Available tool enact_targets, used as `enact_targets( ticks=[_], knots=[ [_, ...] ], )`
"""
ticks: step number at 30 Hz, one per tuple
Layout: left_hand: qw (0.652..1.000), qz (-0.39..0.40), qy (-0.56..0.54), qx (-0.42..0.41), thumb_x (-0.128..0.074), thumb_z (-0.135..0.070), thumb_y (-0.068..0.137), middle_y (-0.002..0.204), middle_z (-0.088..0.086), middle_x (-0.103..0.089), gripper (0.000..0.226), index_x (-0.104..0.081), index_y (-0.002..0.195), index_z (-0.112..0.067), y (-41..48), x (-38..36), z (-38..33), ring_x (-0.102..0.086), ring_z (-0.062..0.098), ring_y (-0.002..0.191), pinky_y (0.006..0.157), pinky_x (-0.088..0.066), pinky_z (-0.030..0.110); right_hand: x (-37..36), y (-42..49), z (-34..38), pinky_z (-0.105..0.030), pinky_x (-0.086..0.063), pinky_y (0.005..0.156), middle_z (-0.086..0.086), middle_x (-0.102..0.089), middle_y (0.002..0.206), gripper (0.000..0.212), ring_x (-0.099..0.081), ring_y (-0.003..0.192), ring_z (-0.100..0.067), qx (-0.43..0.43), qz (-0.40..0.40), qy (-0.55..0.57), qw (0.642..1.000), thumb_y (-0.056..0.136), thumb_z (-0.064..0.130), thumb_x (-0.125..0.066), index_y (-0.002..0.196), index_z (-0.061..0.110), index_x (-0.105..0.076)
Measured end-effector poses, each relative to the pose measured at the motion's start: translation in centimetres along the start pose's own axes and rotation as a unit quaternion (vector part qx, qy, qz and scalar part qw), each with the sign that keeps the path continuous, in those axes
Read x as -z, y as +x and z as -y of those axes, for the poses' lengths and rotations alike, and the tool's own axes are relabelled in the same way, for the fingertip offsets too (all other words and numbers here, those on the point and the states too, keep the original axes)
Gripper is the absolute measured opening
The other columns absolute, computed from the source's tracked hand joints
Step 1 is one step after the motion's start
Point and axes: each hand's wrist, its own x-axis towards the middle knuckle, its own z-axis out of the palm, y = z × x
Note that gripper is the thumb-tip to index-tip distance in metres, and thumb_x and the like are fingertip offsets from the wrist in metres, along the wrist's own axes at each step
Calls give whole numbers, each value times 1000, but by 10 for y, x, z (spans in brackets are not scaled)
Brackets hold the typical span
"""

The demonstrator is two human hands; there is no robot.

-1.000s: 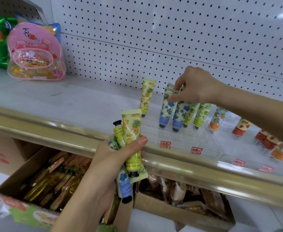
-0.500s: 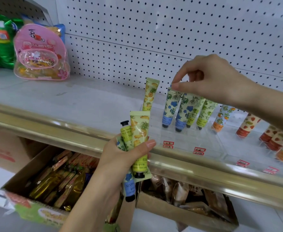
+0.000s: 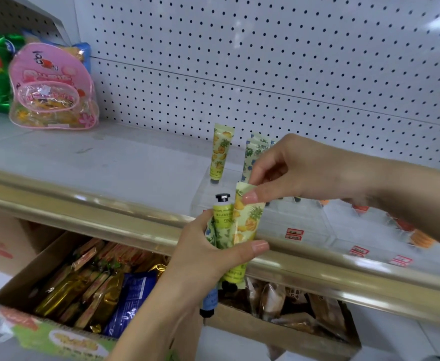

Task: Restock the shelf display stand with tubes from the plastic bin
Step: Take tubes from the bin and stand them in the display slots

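Three tubes point(image 3: 223, 222) in curled grip of left hand point(image 3: 203, 259); pineapple tube point(image 3: 249, 222) pinched too by right hand point(image 3: 299, 168).

The pineapple-print tube point(image 3: 249, 220) was pale yellow with orange fruit, and the leaf-print tube point(image 3: 222, 217) was green with a black cap. The standing tube point(image 3: 220, 152) had the same pineapple print. The pegboard point(image 3: 265, 61) was white with black dots, the shelf rail point(image 3: 109, 212) gold, the price labels point(image 3: 294, 234) red and the pouch point(image 3: 49, 87) pink.
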Motion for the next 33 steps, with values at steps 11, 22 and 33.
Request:
enact_targets(
  ticks=[11, 22, 33],
  knots=[
    [976, -95, -179, 80, -57, -10, 88, 88, 17, -74, 16, -65, 101, -4, 3, 33, -10, -70, 26, 77, 83, -53, 47, 60, 15, 26, -27, -45, 90, 7, -72, 75, 20, -62, 85, -6, -30, -115, -24, 993, 64, 34, -79, 74, 17, -76],
    [971, -71, -220, 62, -64, -15, 64, 86, 26, -72, 42, -66, 105, -7, 11, 44, -9, -71, 30, 67, 56, -60, 36, 83, 69, 30, -22, -32, 55, -2, -48, 74, 24, -38, 65, -12, -82, -261, -23, 962, 77, 26, -76, 84, 4, -72],
    [965, -105, -239, 35, -67, -13, 57, 83, 15, -75, 44, -67, 100, -8, 18, 40, -13, -74, 25, 73, 61, -58, 35, 105, 94, 18, -26, -37, 66, -6, -55, 89, 31, -47, 85, -19, -111, -335, -45, 935, 79, 23, -74, 103, 2, -68]
  ],
)
